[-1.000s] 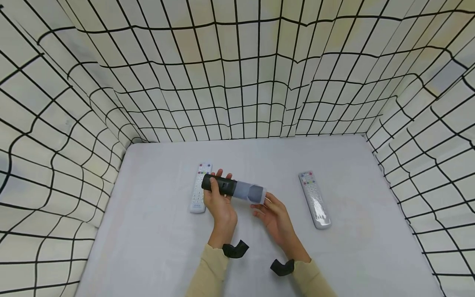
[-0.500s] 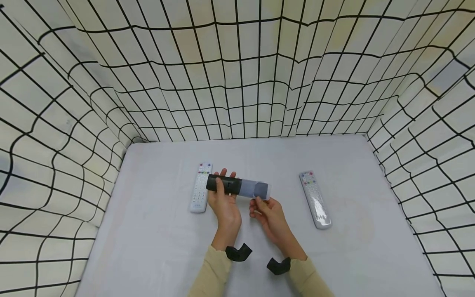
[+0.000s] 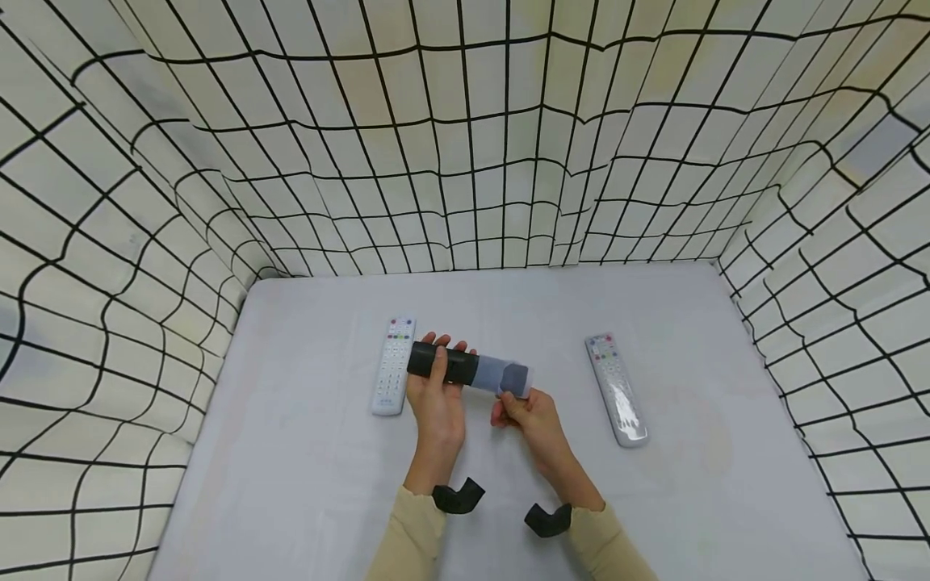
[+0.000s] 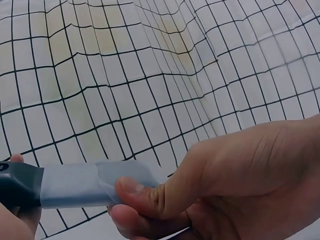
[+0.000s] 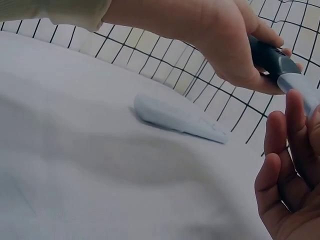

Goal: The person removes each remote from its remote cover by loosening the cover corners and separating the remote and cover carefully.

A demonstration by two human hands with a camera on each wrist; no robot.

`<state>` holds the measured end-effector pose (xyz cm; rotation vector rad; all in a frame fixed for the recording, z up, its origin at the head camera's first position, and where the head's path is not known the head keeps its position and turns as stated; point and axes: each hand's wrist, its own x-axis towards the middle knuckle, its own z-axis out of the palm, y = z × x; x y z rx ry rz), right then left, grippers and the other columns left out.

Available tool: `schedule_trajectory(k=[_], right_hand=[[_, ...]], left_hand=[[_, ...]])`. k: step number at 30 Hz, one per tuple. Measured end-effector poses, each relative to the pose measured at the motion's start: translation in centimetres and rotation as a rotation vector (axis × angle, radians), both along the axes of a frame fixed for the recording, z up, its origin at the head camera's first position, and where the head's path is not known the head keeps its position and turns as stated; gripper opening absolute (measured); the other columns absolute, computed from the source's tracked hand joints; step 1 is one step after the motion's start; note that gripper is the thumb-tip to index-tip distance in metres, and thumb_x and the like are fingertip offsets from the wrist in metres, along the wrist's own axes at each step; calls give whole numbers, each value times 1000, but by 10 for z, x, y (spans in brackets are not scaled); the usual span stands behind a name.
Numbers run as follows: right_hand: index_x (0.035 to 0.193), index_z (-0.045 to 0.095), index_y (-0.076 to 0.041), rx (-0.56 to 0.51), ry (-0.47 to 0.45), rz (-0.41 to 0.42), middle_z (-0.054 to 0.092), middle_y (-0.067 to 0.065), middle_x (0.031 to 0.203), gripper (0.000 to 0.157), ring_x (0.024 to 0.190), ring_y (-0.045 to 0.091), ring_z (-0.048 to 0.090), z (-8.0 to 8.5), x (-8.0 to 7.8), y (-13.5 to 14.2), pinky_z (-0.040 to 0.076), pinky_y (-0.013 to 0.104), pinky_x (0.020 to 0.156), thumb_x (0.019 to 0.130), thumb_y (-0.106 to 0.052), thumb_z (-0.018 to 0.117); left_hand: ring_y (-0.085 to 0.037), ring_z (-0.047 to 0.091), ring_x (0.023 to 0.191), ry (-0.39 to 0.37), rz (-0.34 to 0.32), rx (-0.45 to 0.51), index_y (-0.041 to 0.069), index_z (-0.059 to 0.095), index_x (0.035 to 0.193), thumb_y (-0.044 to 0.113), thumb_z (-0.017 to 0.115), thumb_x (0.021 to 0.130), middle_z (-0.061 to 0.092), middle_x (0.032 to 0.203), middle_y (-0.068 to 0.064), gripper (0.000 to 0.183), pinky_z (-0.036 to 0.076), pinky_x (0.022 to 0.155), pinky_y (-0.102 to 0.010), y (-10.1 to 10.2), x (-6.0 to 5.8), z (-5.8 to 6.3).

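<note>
My left hand (image 3: 434, 407) grips a black, rounded, elongated device (image 3: 462, 368), with the thumb across its upper face. The device is held above the white table (image 3: 312, 468). A translucent pale-blue sleeve (image 4: 70, 185) extends from the device's right end, with a darker patch near the sleeve's tip. My right hand (image 3: 536, 420) pinches the lower edge of that sleeve between thumb and curled forefinger. In the right wrist view the black device (image 5: 272, 57) is partly covered by the left hand, and the right fingers (image 5: 275, 132) appear close beneath the sleeve.
Just left of the left hand lies a white remote control (image 3: 392, 371) with coloured buttons. Another remote control (image 3: 616, 391), in shiny clear wrapping, lies to the right. White walls with a black grid (image 3: 472, 186) rise around the table's back and sides.
The device and sleeve have shifted slightly right. My right hand's fingers, loosely spread around the sleeve's end a second ago, have closed into a pinch on its lower edge.
</note>
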<state>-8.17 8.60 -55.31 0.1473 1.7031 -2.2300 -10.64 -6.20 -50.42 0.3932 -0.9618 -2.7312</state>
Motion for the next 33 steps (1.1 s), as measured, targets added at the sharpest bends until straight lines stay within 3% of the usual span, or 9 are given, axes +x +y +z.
schedule_trajectory(k=[10, 16, 24, 33], right_hand=[[107, 54, 22, 34, 21, 17, 70, -7, 67, 48, 67, 9, 65, 9, 2, -3, 54, 23, 69, 97, -24, 61], [108, 54, 25, 63, 44, 13, 70, -6, 66, 45, 67, 10, 65, 12, 2, -3, 54, 23, 69, 98, -19, 60], [106, 54, 22, 73, 45, 24, 70, -7, 66, 37, 68, 9, 66, 12, 4, -1, 55, 26, 72, 98, -14, 60], [107, 53, 22, 77, 54, 26, 70, -8, 66, 40, 69, 10, 68, 10, 4, 4, 57, 33, 77, 98, -16, 60]], left_hand=[[-24, 71, 94, -43, 145, -79, -1, 46, 129, 15, 63, 96, 56, 116, -11, 40, 54, 95, -47, -2, 0, -5], [-25, 71, 93, -9, 148, -121, 2, 50, 122, 13, 61, 97, 55, 115, -14, 30, 52, 98, -52, -5, -1, -4], [-24, 71, 92, -33, 134, -141, 2, 51, 122, 14, 63, 97, 57, 112, -11, 30, 55, 94, -47, -10, 0, -4], [-24, 70, 94, -37, 108, -137, 3, 51, 123, 16, 64, 96, 55, 113, -10, 32, 54, 96, -47, -11, 0, -6]])
